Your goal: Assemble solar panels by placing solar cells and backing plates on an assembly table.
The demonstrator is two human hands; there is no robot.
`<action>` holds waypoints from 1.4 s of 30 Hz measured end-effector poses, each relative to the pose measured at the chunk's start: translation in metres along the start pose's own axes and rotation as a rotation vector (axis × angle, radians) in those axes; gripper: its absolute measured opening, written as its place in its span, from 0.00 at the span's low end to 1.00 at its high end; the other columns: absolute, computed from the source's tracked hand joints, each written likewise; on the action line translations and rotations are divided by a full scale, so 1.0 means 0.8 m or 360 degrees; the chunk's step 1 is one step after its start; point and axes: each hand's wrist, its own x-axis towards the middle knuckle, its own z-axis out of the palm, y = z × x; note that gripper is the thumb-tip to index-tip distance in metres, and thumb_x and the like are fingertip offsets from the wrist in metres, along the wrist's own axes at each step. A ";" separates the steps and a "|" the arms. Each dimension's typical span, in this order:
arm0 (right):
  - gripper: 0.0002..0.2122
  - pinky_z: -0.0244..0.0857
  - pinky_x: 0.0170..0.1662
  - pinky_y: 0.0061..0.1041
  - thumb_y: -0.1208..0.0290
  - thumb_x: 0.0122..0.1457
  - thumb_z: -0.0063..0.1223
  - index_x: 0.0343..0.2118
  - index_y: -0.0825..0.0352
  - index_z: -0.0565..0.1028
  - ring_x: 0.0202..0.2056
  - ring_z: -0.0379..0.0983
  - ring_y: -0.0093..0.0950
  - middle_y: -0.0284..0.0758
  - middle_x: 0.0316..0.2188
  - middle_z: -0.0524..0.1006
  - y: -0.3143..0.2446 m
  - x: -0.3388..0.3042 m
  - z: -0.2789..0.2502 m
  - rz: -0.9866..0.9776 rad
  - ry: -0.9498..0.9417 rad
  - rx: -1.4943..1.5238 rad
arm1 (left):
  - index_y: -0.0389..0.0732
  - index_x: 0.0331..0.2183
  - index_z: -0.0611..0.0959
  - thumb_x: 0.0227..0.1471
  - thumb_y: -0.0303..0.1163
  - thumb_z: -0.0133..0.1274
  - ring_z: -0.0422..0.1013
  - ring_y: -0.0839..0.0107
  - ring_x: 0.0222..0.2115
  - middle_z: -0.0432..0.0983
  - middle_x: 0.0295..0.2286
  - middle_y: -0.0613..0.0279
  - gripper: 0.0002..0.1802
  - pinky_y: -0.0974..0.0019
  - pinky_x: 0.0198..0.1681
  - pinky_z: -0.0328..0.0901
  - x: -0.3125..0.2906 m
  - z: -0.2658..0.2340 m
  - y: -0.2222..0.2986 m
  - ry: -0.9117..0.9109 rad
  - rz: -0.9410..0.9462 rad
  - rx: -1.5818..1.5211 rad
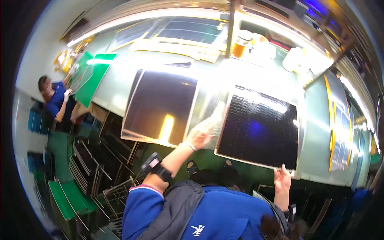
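Note:
In front of me on the right lies a dark rectangular panel [260, 128] with a light rim and fine rows across its face. My right hand [282, 180] grips its near right corner, fingertips at the edge. My left hand [202, 134] is over the gap between this panel and a stack to the left, fingers stretched out and blurred by motion. It seems to hold nothing. The stack's top dark panel [160, 104] is glossy and reflects an orange light. A clear, see-through strip [210, 106] shows beside my left fingers.
A co-worker [58, 98] at the far left handles a clear sheet beside a green board [95, 78]. Yellow-edged panels [188, 30] lie at the back, and others [340, 120] at the right. A post [231, 32] rises behind. Racks [90, 164] stand below left.

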 end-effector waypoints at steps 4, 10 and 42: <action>0.05 0.76 0.33 0.22 0.70 0.58 0.52 0.28 0.66 0.74 0.28 0.76 0.24 0.32 0.26 0.77 -0.010 -0.020 0.017 -0.0015 0.0049 -0.0083 | 0.48 0.56 0.64 0.39 0.24 0.58 0.60 0.53 0.53 0.60 0.53 0.50 0.41 0.61 0.56 0.59 0.006 0.006 -0.005 -0.0041 0.0062 0.0061; 0.05 0.77 0.32 0.23 0.72 0.57 0.52 0.28 0.67 0.72 0.28 0.75 0.25 0.32 0.25 0.75 -0.047 -0.019 0.034 -0.0123 0.0037 -0.0091 | 0.42 0.57 0.62 0.39 0.29 0.61 0.60 0.52 0.53 0.58 0.55 0.47 0.42 0.59 0.55 0.59 0.008 -0.024 0.005 0.0208 -0.0193 -0.0210; 0.20 0.54 0.60 0.35 0.70 0.63 0.37 0.57 0.72 0.58 0.56 0.61 0.38 0.47 0.55 0.63 -0.240 -0.167 0.148 -0.0691 -0.0856 -0.0348 | 0.38 0.28 0.80 0.44 0.27 0.61 0.73 0.73 0.26 0.77 0.23 0.60 0.07 0.70 0.31 0.67 0.102 0.003 0.060 0.0922 -0.0259 -0.1180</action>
